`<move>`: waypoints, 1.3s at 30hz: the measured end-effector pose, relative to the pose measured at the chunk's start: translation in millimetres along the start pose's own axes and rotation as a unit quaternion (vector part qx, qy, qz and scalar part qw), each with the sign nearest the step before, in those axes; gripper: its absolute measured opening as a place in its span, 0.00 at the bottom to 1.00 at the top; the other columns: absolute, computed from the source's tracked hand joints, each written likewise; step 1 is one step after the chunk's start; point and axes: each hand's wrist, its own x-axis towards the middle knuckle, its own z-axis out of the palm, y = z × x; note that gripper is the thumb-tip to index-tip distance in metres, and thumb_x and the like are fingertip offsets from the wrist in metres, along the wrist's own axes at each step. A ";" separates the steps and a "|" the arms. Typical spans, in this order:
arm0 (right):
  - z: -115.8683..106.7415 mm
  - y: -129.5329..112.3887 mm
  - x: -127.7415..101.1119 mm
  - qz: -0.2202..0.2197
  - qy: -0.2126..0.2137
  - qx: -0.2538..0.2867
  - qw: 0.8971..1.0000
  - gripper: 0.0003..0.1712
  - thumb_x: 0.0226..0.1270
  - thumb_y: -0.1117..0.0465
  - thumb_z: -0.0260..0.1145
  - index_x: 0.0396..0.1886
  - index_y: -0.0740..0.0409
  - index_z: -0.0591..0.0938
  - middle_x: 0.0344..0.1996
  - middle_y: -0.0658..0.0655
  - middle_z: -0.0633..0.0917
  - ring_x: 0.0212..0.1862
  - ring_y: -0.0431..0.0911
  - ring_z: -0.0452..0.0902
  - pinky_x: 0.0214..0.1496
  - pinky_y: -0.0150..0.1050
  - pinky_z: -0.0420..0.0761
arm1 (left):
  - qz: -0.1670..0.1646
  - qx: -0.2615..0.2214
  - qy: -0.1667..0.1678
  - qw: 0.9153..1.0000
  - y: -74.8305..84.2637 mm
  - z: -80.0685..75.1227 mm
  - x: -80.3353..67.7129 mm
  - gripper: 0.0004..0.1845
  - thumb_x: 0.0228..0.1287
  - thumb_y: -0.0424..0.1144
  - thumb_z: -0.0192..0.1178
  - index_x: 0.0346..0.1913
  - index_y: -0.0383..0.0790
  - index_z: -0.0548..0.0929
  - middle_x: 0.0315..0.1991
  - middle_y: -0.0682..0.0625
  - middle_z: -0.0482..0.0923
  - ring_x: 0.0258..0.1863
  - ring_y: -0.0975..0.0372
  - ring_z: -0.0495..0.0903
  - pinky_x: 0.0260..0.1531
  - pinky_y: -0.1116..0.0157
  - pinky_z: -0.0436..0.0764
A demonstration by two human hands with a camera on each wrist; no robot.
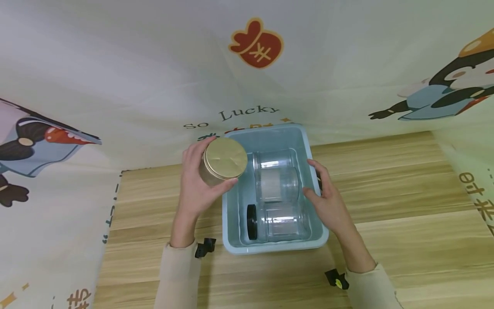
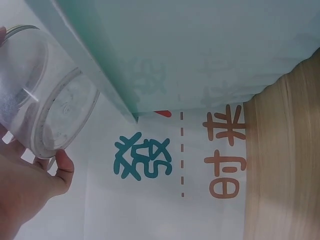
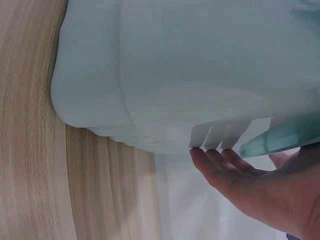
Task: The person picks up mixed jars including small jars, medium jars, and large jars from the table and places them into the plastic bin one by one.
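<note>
On the far left and behind everything hangs a printed cloth [image 1: 115,86] with cartoon figures, and it drapes down onto the wooden table [image 1: 405,206], so the work sits in a small bare patch of wood.

My left hand [image 1: 194,186] is curled round a clear jar [image 1: 221,162] with a gold lid. I hold it by its side wall, lid tipped toward the head camera, just over the left rim of the tub [image 1: 227,223]. The left wrist view shows the jar's clear bottom [image 2: 60,115] hanging in the air beside the tub's outer wall [image 2: 200,50], thumb [image 2: 64,167] wrapped under it. I judge it is held this way so it can pass over the rim without knocking it.

The pale blue tub sits at the middle of the table with its far end against the cloth. Inside it, three more clear jars lie on their sides in a row from far to near: one at the far end [image 1: 275,159], one with a white band [image 1: 278,184], and the nearest with a black lid [image 1: 279,222] pointing left. They fill the right part, leaving a strip free along the left wall.

My right hand [image 1: 328,201] rests on the tub's right rim, fingers nearly straight, gripping nothing. The right wrist view shows the fingertips [image 3: 215,157] against the wall [image 3: 175,75], probably to steady the tub.
</note>
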 end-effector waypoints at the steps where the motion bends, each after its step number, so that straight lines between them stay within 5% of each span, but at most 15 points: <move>1: 0.1 -0.1 0.0 0.000 0.000 -0.002 1.000 0.37 0.73 0.65 0.56 0.77 0.38 0.57 0.70 0.63 0.65 0.65 0.59 0.67 0.53 0.60 0.77 | 0.000 0.000 0.000 1.000 0.0 0.0 -0.2 0.49 0.33 0.49 0.79 0.68 0.53 0.73 0.62 0.53 0.72 0.62 0.57 0.64 0.59 0.46 0.64; 13: -0.8 -1.0 -1.1 -0.001 0.001 0.001 1.000 0.37 0.73 0.65 0.57 0.77 0.37 0.57 0.70 0.63 0.65 0.65 0.59 0.67 0.54 0.60 0.77 | -0.004 0.001 -0.002 1.000 1.4 0.3 -0.1 0.51 0.31 0.50 0.80 0.68 0.50 0.72 0.61 0.54 0.74 0.58 0.57 0.65 0.56 0.49 0.66; 26: 0.5 -1.6 -0.7 0.004 0.001 -0.001 1.000 0.36 0.74 0.64 0.57 0.77 0.37 0.58 0.71 0.62 0.64 0.66 0.60 0.66 0.52 0.62 0.78 | 0.029 0.023 -0.023 0.999 1.5 0.8 8.2 0.48 0.31 0.54 0.79 0.64 0.49 0.75 0.58 0.53 0.76 0.56 0.56 0.65 0.53 0.51 0.66; 39: 0.5 -2.6 -2.2 -0.006 -0.001 0.002 1.000 0.37 0.75 0.63 0.57 0.77 0.38 0.57 0.72 0.64 0.63 0.68 0.61 0.65 0.55 0.61 0.76 | 0.003 0.049 -0.045 0.998 3.4 -2.5 10.8 0.48 0.33 0.55 0.79 0.66 0.50 0.75 0.59 0.49 0.73 0.58 0.55 0.63 0.53 0.47 0.69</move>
